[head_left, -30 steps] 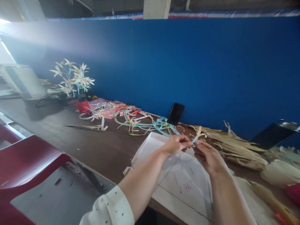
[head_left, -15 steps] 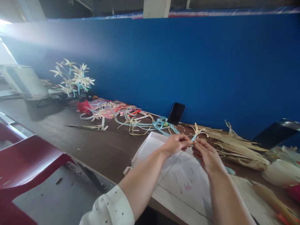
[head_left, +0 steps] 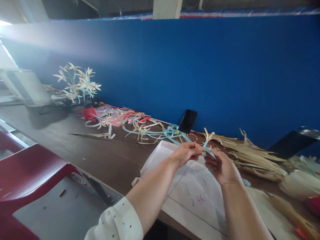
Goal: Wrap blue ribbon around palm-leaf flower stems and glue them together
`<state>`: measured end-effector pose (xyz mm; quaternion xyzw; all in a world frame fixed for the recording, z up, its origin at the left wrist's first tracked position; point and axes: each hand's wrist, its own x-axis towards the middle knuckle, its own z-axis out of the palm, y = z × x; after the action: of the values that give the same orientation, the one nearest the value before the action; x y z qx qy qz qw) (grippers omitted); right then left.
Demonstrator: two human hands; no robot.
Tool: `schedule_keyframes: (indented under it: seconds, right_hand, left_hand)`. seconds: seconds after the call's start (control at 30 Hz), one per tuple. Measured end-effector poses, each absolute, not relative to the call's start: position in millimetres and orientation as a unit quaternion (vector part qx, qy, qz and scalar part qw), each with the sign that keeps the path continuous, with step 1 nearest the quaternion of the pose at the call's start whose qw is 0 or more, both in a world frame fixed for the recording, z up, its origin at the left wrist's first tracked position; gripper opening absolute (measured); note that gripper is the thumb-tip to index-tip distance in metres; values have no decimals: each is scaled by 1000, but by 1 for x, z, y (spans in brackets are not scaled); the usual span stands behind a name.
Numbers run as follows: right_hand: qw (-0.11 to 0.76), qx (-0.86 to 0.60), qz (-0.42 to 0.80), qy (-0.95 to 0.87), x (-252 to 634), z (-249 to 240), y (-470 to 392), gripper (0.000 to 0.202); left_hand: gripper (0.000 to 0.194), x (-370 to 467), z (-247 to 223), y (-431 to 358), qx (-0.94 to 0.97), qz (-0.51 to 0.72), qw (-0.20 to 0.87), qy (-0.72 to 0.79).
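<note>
A small pale flower [head_left: 208, 136] with narrow petals stands up between my hands, its base wrapped in light blue ribbon [head_left: 209, 151]. My left hand [head_left: 188, 153] pinches the flower's lower end from the left. Beside it, my right hand [head_left: 220, 165] has its fingers closed on the blue ribbon, a strip of which slants across the fingertips. Both hands hang over a white cardboard tray [head_left: 182, 196] with pink handwriting on it. The fingertips nearly touch each other, and the stem between them is mostly hidden.
Beyond the hands, a black phone [head_left: 188, 121] leans on the blue partition [head_left: 225, 73]. Coiled ribbons [head_left: 150, 133] lie left of it, dried husk strips [head_left: 255, 156] to the right. Farther left are a red pot [head_left: 89, 114] of pale flowers and a red chair [head_left: 32, 170].
The flower has turned and shifted slightly left. A strip of blue ribbon now shows across my right fingertips, and the right hand has rotated a little.
</note>
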<state>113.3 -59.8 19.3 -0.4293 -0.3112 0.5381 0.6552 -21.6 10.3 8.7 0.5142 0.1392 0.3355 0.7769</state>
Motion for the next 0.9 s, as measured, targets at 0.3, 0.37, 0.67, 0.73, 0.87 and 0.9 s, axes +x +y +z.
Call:
schedule_keyframes:
  seconds: [0.3,0.37,0.67,0.73,0.87,0.9]
  right_hand:
    - [653,-446,535,-297,114,13,-59,30]
    - [653,-443,534,-303,116,12,-58,30]
    - [657,-439,526,-314,120,11,-59,34]
    - [657,-441,521,-319,121,9,-58,32]
    - [650,-454,507,-338,122,9,-59,30]
    - [649,-457,505,-340,122,9,-59,30]
  left_hand:
    - [32,-22,12,8,534,330,761,163]
    - [31,-22,11,9,538,331,758,164]
    - [33,-22,10,8,551,327,749,170]
    - [35,-22,10,8,556,329,745,169]
    - [38,-22,11,8,562,330,739,168]
    - [38,-22,11,8,564,330,739,166]
